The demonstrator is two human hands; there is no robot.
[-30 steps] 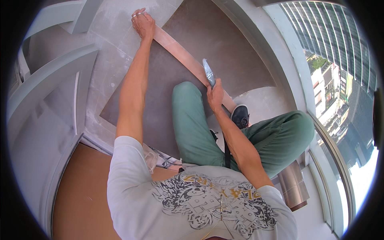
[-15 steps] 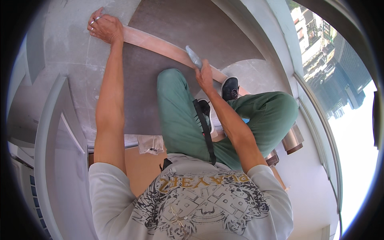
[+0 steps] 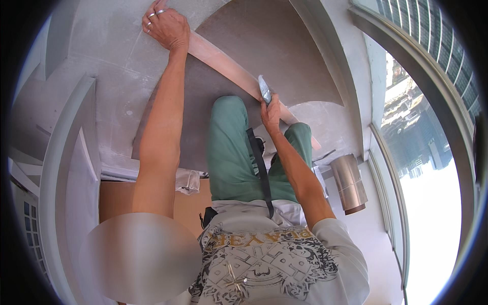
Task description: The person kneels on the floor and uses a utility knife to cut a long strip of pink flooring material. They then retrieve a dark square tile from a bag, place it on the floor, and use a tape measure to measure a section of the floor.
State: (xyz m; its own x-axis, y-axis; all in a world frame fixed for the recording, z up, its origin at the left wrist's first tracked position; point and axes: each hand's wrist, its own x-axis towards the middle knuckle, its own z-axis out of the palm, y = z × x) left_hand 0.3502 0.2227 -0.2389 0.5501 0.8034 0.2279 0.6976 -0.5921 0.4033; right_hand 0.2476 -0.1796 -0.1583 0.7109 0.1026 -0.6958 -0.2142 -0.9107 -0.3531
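A long, flat, pinkish wooden strip [image 3: 223,61] runs diagonally from the upper left toward my knees, across a dark brown sheet [image 3: 269,40]. At its far left end, my left hand [image 3: 166,28], with rings on its fingers, is closed over the strip. My right hand [image 3: 272,113] grips a grey-blue tool [image 3: 264,89] with a tapered end pointing up and away from me. That hand rests close against the strip's nearer part; its fingers partly hide the tool, so its exact kind cannot be told.
Dusty grey floor [image 3: 109,56] surrounds the brown sheet. A brown shiny roll [image 3: 348,180] stands on my right near the window frame [image 3: 389,188]. A crumpled pale cloth [image 3: 188,181] lies left of my green-trousered knee [image 3: 230,122]. A curved grey panel edge [image 3: 63,137] rises on the left.
The view has shifted, so most things appear farther right. My right leg has drawn in, uncovering more of the strip's near end and the roll. Both hands keep their holds.
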